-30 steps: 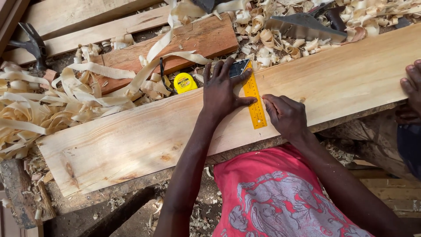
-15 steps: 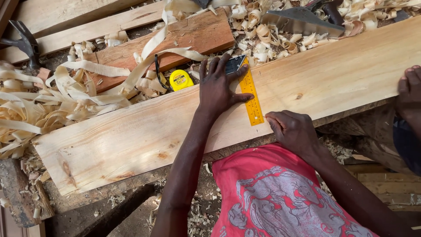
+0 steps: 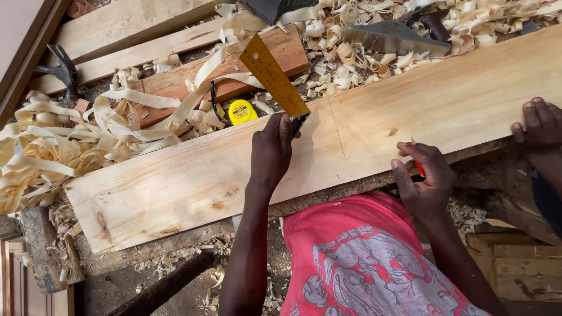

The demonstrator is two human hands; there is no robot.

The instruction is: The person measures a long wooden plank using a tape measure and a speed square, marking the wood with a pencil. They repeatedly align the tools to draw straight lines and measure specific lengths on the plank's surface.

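While my left hand (image 3: 271, 153) lifts the yellow metal try square (image 3: 273, 76) off the long pale planed wooden plank (image 3: 175, 175), its fingers are clamped round the dark stock and the blade tilts up over the shavings. A thin pencil line (image 3: 337, 130) now crosses the plank, so I judge the marking step is done. My right hand (image 3: 424, 175) hovers at the near edge, fingers pinched on a red pencil (image 3: 419, 168). Half a second ago the square lay flat on the plank under my spread palm; now it is raised and the line is uncovered. Next, I'd say, the square needs setting down near the round yellow tape measure (image 3: 241, 111). Another person's hand (image 3: 541, 124) rests on the plank at the right.
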